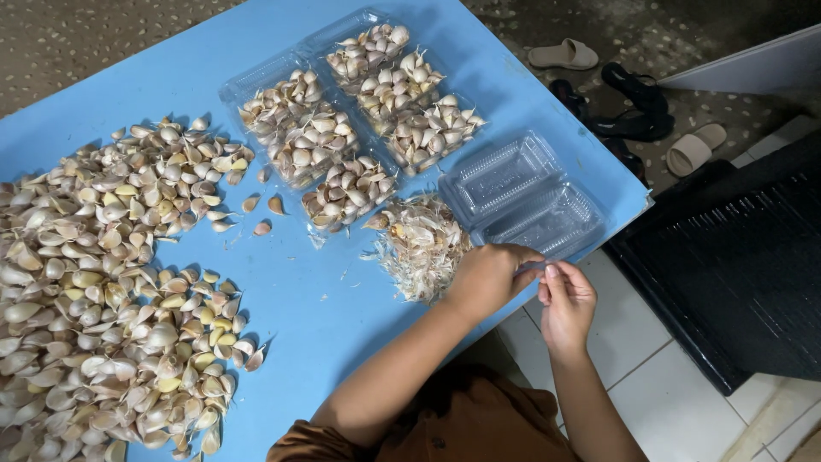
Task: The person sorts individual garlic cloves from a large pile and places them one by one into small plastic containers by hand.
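My left hand and my right hand meet at the right edge of the blue table. Their fingertips pinch one small garlic clove, which the fingers mostly hide. Just left of my left hand lies a heap of papery garlic skins. An empty clear plastic clamshell tray lies open right behind my hands. Farther back, clear trays filled with cloves sit side by side. A large spread of loose garlic cloves covers the table's left part.
A few stray cloves lie between the pile and the trays. On the floor to the right are beige sandals, black sandals and a black ribbed mat. White floor tiles show below my hands.
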